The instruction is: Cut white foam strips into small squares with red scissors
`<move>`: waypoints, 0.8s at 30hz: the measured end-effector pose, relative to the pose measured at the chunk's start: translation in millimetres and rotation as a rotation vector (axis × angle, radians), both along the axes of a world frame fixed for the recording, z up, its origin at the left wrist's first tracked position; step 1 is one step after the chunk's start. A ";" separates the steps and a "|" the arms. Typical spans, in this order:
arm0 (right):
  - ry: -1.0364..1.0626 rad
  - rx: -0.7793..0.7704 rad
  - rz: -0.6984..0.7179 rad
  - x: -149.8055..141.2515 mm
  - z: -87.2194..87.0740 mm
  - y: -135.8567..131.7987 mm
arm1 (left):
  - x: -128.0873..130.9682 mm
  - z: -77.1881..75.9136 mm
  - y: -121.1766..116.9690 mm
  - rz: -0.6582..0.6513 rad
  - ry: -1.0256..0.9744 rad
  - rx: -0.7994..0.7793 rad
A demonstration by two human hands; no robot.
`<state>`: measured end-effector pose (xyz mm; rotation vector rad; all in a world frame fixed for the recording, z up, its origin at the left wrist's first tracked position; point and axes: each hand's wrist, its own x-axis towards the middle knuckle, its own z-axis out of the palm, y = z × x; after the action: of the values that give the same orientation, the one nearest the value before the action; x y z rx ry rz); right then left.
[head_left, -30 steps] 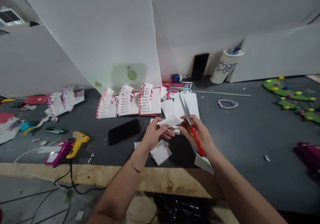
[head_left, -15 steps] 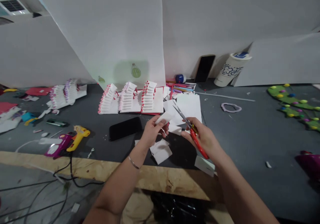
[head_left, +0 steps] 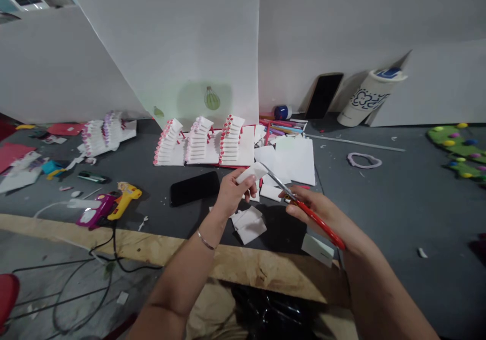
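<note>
Between the thumb and fingers of my left hand [head_left: 236,190] is a small white piece of paper [head_left: 253,172], tilted up above the table. My right hand [head_left: 317,208] is closed round a pair of red-handled scissors [head_left: 317,218]. Their metal blades point up and left, with the tips at the right edge of the held paper; whether they touch it I cannot tell. Under my hands lie several cut white paper pieces [head_left: 249,224]. White sheets [head_left: 296,160] lie just behind the scissors.
A black phone [head_left: 195,188] lies left of my hands, with a yellow glue gun [head_left: 125,200] farther left. Cards with rows of pink and red tabs [head_left: 199,142] stand behind. At the back right are a propped phone [head_left: 324,96] and a white cup [head_left: 368,98].
The scissors have swung from pointing up and apart to a lower slant, their blades narrowing and reaching the paper. My left hand has tilted the paper. The view has shifted slightly.
</note>
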<state>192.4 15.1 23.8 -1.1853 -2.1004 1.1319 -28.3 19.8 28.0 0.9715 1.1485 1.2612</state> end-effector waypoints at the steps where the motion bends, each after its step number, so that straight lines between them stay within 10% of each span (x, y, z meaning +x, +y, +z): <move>1: -0.001 -0.005 -0.002 -0.5 0.2 0.1 | -0.1 0.1 0.0 -0.001 0.004 -0.001; 24: -0.015 0.009 -0.027 -1.2 -9.4 2.0 | 0.9 -4.7 0.9 0.005 0.018 0.016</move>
<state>191.1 17.1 14.4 -1.2179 -2.0917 1.1042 -27.4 20.7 23.2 0.9945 1.1574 1.2698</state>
